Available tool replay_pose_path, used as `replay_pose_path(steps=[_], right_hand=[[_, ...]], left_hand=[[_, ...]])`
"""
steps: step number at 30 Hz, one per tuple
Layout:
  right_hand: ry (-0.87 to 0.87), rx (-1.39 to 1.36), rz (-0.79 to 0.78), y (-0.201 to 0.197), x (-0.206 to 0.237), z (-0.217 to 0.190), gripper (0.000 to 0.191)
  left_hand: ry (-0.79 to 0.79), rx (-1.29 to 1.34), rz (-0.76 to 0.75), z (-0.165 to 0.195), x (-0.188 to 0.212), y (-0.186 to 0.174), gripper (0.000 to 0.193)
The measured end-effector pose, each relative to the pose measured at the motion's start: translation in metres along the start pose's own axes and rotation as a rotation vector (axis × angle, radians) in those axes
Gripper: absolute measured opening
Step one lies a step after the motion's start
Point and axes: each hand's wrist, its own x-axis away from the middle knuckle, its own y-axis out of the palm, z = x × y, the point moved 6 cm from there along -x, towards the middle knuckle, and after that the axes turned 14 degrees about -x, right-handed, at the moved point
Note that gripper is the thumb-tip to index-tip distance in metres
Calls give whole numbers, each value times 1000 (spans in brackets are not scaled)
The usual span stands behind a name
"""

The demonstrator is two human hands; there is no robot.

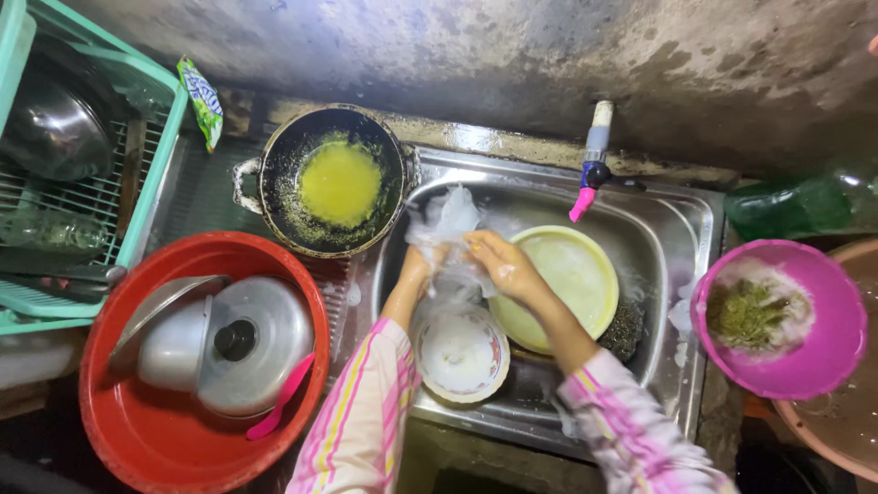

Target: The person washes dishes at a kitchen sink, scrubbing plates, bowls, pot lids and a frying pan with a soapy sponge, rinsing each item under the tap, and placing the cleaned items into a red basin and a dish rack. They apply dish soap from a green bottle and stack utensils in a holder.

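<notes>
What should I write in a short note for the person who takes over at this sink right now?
Left hand: over the steel sink, gripping a clear soapy plastic bag.
Right hand: on the same bag, foam on the fingers.
In the sink: a white patterned bowl with suds and a pale yellow round plate.
Looks washed: metal pot and lid in the red basin.
Still dirty: black pan with yellow residue on the sink's edge.
Pink bowl at right holds a green scrubber in foam.

The basin (146, 430) is red, the bowl (828, 357) magenta, the plate (576, 274) pale yellow. The sleeves (361, 430) carry pink and yellow stripes.
</notes>
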Motion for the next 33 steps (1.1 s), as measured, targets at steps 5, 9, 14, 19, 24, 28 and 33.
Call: replay_pose_path(steps=[5, 9, 14, 19, 24, 28, 33], right_hand=[[-677, 1660, 453, -32, 35, -159, 22], [-240, 1484, 424, -90, 19, -166, 29], [-185, 1407, 464, -110, 15, -139, 22], [-309, 532, 586, -132, 50, -102, 45], [421, -682, 563, -125, 80, 21, 44], [306, -614, 517, -144, 93, 26, 44], [304, -508, 519, -169, 112, 13, 49]], left_hand=[[183, 13, 26, 16, 0, 3, 28], [447, -243, 260, 37, 30, 7, 24], [743, -503, 324, 72, 94, 25, 18], [1009, -584, 262, 103, 144, 38, 26], [1223, -567, 159, 109, 169, 70, 37], [1217, -455, 367, 99, 157, 74, 40], [-70, 695, -236, 27, 76, 120, 54]])
